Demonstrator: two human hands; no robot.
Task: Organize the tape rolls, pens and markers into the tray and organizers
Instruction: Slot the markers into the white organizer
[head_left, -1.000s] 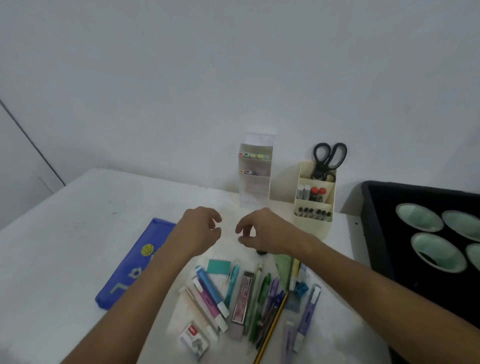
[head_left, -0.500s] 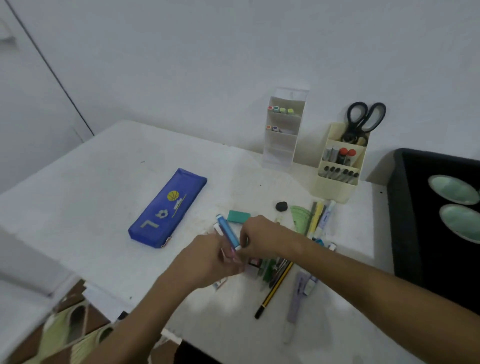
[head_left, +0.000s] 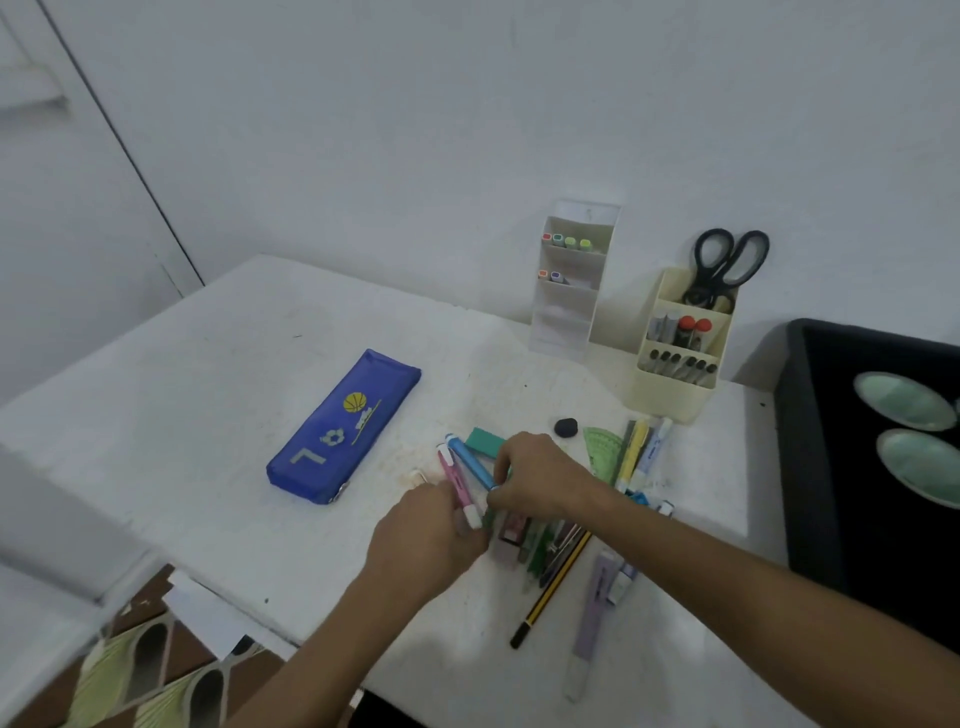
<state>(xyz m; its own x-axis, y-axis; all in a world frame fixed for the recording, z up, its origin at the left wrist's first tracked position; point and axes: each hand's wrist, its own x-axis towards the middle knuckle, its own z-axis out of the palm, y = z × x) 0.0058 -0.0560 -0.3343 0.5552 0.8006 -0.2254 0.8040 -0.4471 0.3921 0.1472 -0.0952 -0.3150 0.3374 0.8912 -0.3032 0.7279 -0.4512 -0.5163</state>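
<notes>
A scuffed white table (head_left: 208, 415) stands against a plain white wall (head_left: 415, 130), its near-left corner over a brown-and-green patterned floor (head_left: 145, 670). On a loose pile of pens and markers (head_left: 550, 545), the left hand (head_left: 426, 535) grips a pink marker (head_left: 457, 480) and the right hand (head_left: 540, 475) pinches a blue marker (head_left: 470, 461). At the wall stand a clear tiered organizer (head_left: 569, 280) and a cream pen organizer (head_left: 675, 364); a black tray (head_left: 800, 441) holding tape rolls (head_left: 904, 400) sits far right. A blue fabric pencil case (head_left: 343, 428) lies left.

I count two organizers (head_left: 571, 291) (head_left: 675, 374) by the wall; one pair of scissors (head_left: 724, 265) in the cream one; one blue pencil case (head_left: 343, 428); two tape rolls (head_left: 904, 395) (head_left: 917, 465) visible in one black tray (head_left: 810, 441).
</notes>
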